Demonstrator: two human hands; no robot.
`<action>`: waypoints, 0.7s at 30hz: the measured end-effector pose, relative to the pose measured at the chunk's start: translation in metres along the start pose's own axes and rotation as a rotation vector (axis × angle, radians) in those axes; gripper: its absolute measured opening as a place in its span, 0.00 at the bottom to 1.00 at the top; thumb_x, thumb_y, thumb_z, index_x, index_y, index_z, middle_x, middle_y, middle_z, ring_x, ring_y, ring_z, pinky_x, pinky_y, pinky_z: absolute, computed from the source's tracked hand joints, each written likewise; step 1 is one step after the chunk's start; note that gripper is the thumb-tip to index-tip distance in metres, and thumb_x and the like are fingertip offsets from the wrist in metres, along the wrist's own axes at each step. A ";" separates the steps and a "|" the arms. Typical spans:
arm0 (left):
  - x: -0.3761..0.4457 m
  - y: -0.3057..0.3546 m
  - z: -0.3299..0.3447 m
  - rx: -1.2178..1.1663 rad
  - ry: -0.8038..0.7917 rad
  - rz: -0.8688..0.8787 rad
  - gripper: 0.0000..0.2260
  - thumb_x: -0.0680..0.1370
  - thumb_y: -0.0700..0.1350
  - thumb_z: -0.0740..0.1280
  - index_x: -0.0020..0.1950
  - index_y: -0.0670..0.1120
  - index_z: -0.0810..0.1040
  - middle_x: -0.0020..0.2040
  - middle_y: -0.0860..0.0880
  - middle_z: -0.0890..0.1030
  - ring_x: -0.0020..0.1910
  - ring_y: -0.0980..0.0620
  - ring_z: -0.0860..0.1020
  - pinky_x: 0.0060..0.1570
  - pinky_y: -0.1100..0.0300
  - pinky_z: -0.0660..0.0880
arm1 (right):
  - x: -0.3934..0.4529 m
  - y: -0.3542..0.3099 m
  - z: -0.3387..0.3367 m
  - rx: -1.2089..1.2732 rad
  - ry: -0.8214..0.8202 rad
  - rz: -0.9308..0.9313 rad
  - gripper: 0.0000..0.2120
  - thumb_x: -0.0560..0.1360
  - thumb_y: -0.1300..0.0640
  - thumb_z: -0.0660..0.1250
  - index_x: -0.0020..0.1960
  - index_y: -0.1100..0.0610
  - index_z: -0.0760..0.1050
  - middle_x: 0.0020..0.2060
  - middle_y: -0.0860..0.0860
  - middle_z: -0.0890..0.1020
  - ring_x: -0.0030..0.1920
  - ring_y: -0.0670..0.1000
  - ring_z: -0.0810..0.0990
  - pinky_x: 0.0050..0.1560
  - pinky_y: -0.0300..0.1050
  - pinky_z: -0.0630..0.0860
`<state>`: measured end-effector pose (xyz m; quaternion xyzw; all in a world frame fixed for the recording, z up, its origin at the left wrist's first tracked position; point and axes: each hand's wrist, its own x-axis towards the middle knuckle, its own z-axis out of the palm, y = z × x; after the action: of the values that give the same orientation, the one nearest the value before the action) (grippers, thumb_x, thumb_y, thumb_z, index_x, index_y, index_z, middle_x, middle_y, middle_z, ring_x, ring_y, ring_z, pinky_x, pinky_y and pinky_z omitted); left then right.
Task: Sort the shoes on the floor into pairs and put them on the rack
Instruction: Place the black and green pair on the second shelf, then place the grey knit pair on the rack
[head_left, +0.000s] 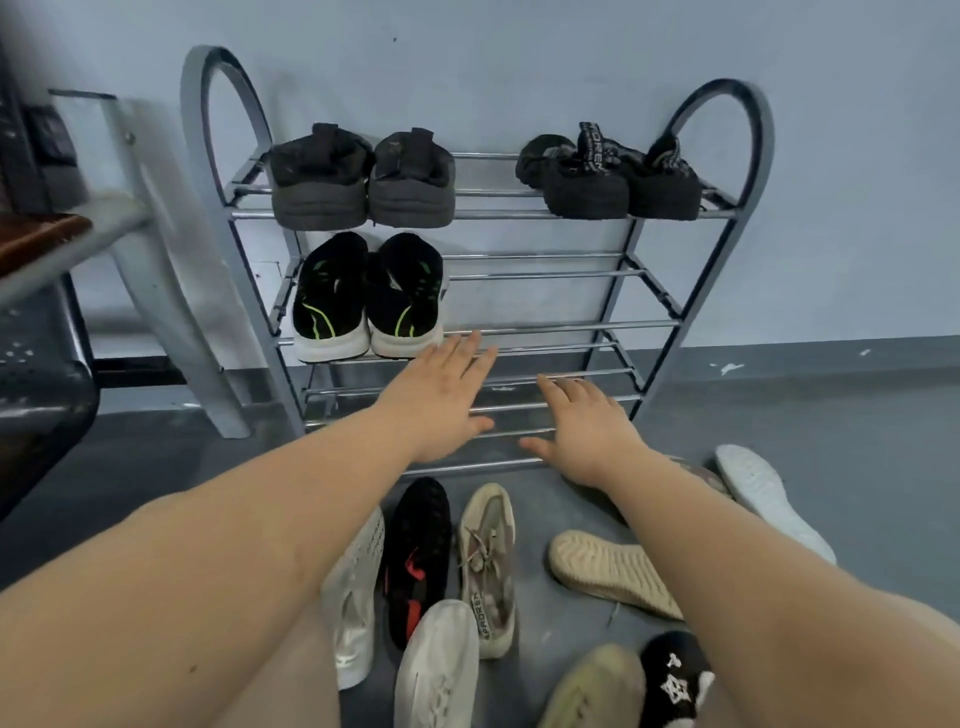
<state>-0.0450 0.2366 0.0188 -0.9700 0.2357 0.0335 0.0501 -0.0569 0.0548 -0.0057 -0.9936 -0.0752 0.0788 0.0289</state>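
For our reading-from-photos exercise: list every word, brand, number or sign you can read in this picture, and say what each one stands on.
"PADREN", first letters partly hidden: strap of the black shoe on the rack's top shelf, right side.
"PADREN": heel tab of the beige laced sneaker on the floor.
Small print on the white shoe beside the left forearm: too blurred to read.
White emblem on the black shoe at the bottom right: a pattern, no legible letters.
No numbers or signs are visible.

A grey metal tube shoe rack (675, 322) stands against the wall. On its top shelf, a pair of dark slip-on shoes (363, 182) sits left and a pair of black strapped shoes (608, 176) right. Black sneakers with green stripes (369, 299) sit on the second shelf, left. Loose beige, white and black shoes (485, 566) lie on the floor before the rack.
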 end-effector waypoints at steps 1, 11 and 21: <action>0.001 0.006 0.000 0.010 -0.007 0.023 0.36 0.80 0.59 0.54 0.77 0.45 0.37 0.78 0.43 0.38 0.77 0.46 0.41 0.76 0.53 0.41 | -0.007 0.009 0.002 -0.030 -0.015 0.007 0.40 0.76 0.36 0.58 0.79 0.52 0.43 0.77 0.54 0.53 0.77 0.56 0.50 0.75 0.54 0.53; 0.028 0.067 0.010 0.158 -0.099 0.221 0.34 0.80 0.60 0.52 0.77 0.45 0.39 0.78 0.44 0.39 0.77 0.47 0.40 0.74 0.53 0.39 | -0.062 0.100 -0.008 -0.194 -0.107 0.103 0.39 0.77 0.38 0.57 0.78 0.52 0.42 0.78 0.54 0.48 0.77 0.56 0.46 0.76 0.55 0.51; 0.074 0.148 0.022 0.070 -0.133 0.336 0.34 0.80 0.59 0.53 0.78 0.46 0.41 0.79 0.45 0.42 0.77 0.47 0.41 0.74 0.53 0.40 | -0.068 0.170 -0.023 -0.285 -0.150 0.098 0.36 0.77 0.38 0.56 0.78 0.51 0.46 0.78 0.55 0.48 0.77 0.56 0.48 0.75 0.53 0.52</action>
<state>-0.0481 0.0749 -0.0217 -0.9101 0.3918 0.0970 0.0932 -0.0951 -0.1241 0.0152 -0.9814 -0.0389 0.1426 -0.1222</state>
